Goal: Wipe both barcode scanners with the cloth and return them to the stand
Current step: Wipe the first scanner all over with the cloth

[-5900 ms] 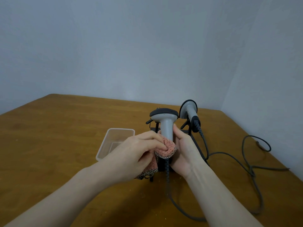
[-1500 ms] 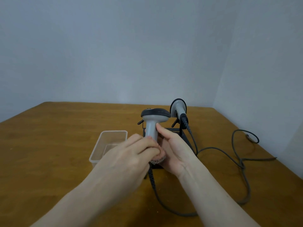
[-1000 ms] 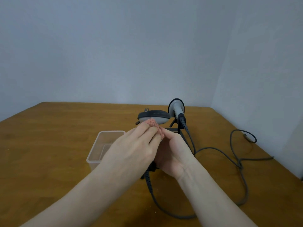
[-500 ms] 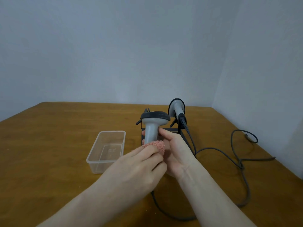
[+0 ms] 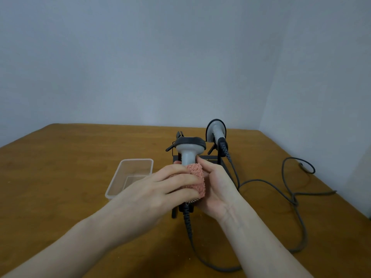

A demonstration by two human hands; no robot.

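Clearly the wiping of the first scanner (image 5: 189, 152) is in hand: the right hand (image 5: 215, 189) grips its handle upright above the near end of the stand (image 5: 212, 158), while the left hand (image 5: 158, 194) clasps the pink cloth (image 5: 195, 178) around that handle, and the second scanner (image 5: 216, 131) sits in the stand just beyond the right hand. Next, I judge, the head needs the cloth before this scanner returns to its cradle. Both hands hide the lower handle, and whether the second scanner is already wiped cannot be told.
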